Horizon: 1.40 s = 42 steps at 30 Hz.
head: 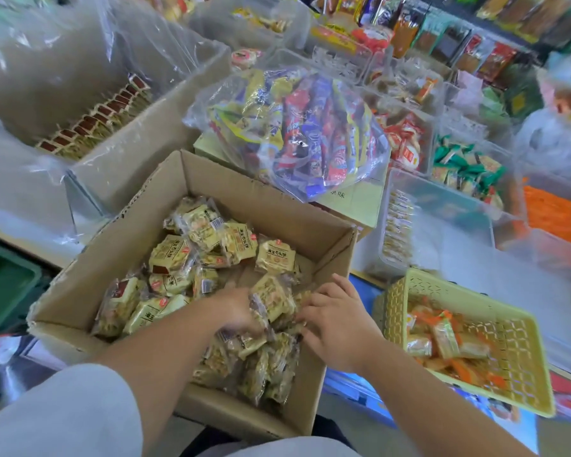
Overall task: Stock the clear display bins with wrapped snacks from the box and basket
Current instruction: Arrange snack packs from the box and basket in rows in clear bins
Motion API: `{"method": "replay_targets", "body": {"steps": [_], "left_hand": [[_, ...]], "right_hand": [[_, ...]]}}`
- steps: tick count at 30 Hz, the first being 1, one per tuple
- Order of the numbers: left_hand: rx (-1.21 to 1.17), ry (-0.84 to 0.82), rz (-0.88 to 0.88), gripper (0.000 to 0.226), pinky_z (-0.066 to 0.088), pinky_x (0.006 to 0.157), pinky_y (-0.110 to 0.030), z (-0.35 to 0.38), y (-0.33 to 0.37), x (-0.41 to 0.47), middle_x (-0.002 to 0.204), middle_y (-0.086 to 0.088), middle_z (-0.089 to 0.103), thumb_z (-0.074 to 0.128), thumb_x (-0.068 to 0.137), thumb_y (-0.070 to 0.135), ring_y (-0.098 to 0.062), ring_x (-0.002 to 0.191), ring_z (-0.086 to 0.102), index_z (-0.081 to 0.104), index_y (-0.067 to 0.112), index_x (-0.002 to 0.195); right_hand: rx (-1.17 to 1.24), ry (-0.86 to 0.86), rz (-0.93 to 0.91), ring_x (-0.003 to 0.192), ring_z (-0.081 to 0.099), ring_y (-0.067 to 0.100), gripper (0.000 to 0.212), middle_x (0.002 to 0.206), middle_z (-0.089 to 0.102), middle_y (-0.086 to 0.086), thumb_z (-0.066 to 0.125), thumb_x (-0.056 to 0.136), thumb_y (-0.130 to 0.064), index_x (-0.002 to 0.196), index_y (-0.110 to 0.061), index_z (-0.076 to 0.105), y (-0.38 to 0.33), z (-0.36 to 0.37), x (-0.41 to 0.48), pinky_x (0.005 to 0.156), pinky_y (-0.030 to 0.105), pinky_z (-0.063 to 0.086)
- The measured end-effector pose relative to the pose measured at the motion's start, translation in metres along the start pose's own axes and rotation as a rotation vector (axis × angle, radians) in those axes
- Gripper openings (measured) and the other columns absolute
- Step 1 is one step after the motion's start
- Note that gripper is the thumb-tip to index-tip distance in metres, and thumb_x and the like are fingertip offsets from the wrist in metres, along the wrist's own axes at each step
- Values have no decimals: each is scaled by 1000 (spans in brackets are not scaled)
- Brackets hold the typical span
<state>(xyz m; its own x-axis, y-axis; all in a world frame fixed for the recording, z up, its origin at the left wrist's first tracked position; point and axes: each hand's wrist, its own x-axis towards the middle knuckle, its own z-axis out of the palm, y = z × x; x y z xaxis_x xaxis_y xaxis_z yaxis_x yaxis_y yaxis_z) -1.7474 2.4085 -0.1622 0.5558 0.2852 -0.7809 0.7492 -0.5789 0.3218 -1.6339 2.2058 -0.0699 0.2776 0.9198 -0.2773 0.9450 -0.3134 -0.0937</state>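
An open cardboard box (119,245) in front of me holds many yellow wrapped snacks (175,255). Both hands are inside it on the right. My left hand (234,311) closes around a bunch of yellow snack packs (271,298). My right hand (337,321) presses against the same bunch from the right, fingers spread over the packs. A pale yellow plastic basket (515,334) to the right holds orange wrapped snacks (445,341). A clear display bin (442,206) beyond the basket has a row of small packs along its left wall.
A clear bag of mixed colourful snacks (304,133) lies on a yellow carton behind the box. A large bin lined with plastic (139,150) holds a row of red-topped packs at the left. More clear bins with snacks (468,166) fill the right side.
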Motion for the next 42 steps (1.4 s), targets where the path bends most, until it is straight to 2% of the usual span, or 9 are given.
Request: {"method": "replay_targets", "body": {"steps": [3,7,15,21,24,29,34,39,42], "left_hand": [[144,-48,-15,120,54,100,-44,-3,-6,0,146,-6,54,80,49,80,-27,123,59,47,20,148],[179,-20,-11,123,48,106,-46,-2,-6,-1,155,-8,44,81,47,81,-31,136,49,48,20,149],[305,-9,19,75,49,65,-31,-14,1,-18,88,7,66,77,50,86,-13,78,62,69,19,83],[113,-77,119,112,59,81,-33,-28,-18,-45,117,-5,64,95,60,50,-19,96,69,40,10,150],[-30,76,216,93,46,49,-18,-34,-25,-63,92,8,60,97,63,34,-5,59,64,46,25,140],[-225,330,368,72,55,56,-22,-32,-25,-97,92,19,68,96,63,26,8,74,65,47,55,106],[-365,332,542,78,56,70,-23,-25,3,-118,109,31,61,94,67,24,6,94,64,45,60,116],[-491,337,476,129,63,71,-30,-23,20,-111,121,31,53,98,62,19,-9,89,73,14,79,139],[-495,314,391,130,64,61,-41,-15,16,-96,126,25,55,94,67,10,-26,81,75,12,74,145]], "right_hand": [[-9,0,12,119,46,14,43,108,63,-20,35,89,-54,107,-41,72,0,0,1,120,39,-8],[-14,10,30,117,48,14,41,106,63,-20,38,88,-53,105,-41,72,0,2,2,119,39,-7],[-10,3,31,116,48,13,42,107,63,-22,35,90,-52,107,-42,72,2,2,3,123,43,0],[16,43,17,118,47,11,38,110,63,-23,39,89,-52,107,-42,72,3,4,2,123,42,-1],[51,48,18,124,47,11,43,118,63,-21,41,90,-58,124,-43,64,3,4,2,125,42,1],[454,114,124,139,39,7,69,149,50,-12,29,94,-73,152,-37,35,-14,-11,10,123,38,11],[821,23,106,97,61,2,37,117,66,-11,48,103,-45,139,-35,52,-34,-29,9,84,27,53],[924,281,308,61,57,2,16,76,65,-14,56,98,-46,109,-38,66,-10,-34,-12,53,16,42],[1054,564,555,51,53,0,13,71,67,-7,58,90,-51,95,-45,68,22,-32,-37,45,13,38]]}}
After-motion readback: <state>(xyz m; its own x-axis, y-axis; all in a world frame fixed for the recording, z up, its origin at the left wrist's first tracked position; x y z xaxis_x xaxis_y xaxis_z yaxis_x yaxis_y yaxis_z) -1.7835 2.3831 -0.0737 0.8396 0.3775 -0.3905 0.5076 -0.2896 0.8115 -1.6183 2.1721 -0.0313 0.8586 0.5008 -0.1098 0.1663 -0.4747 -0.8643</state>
